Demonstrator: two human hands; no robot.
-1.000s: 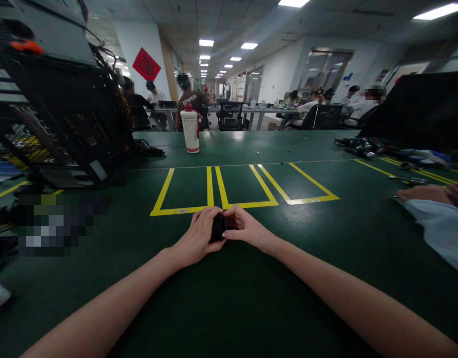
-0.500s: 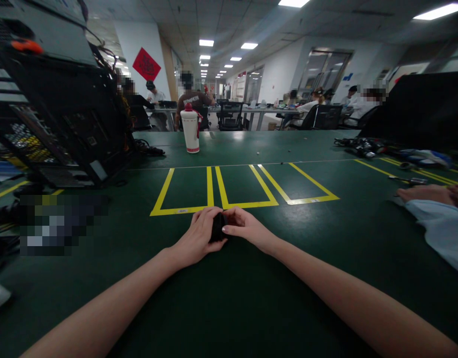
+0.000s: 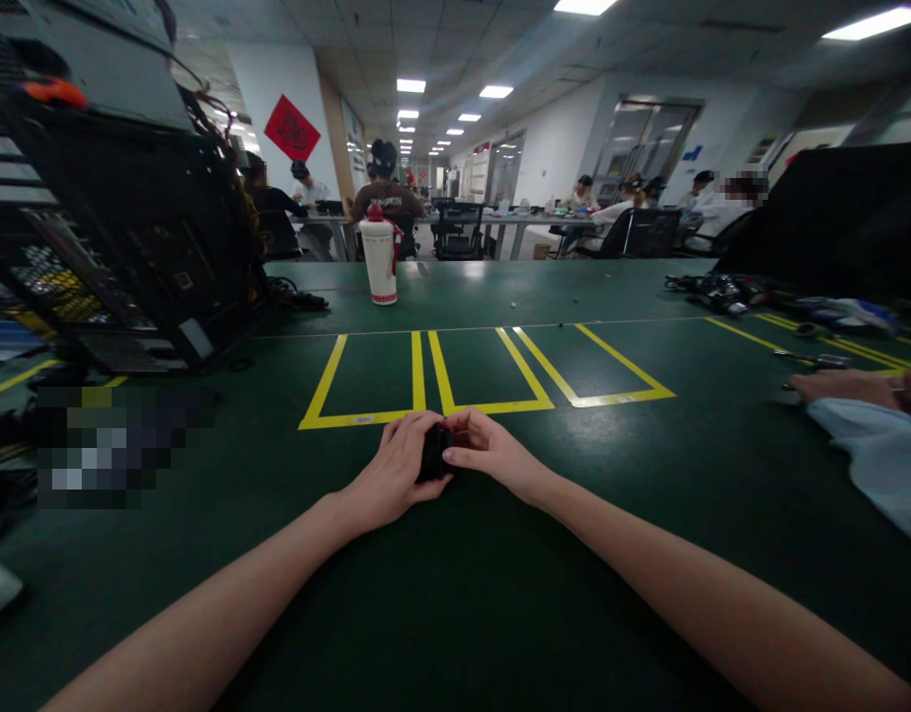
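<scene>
A small black object (image 3: 434,457) sits between my hands, just in front of the yellow tape outlines; its kind I cannot make out. My left hand (image 3: 400,463) is wrapped round its left side, fingers over the top and thumb low at the front. From the right, my right hand (image 3: 492,453) pinches it, with the thumb on its right edge and the fingers curled behind. Much of the object is hidden by my fingers. Both hands rest close to the green table (image 3: 455,593).
Yellow tape outlines (image 3: 492,406) mark the table ahead. Beyond them stands a white bottle with a red lid (image 3: 381,262). An open computer case (image 3: 129,227) fills the left. At right are cables (image 3: 722,292), a dark screen-like block (image 3: 841,213) and another person's sleeve (image 3: 870,435).
My hands and the black object stay almost in place; the right fingers shift very slightly. The other person's hand at the right edge moves a little.
</scene>
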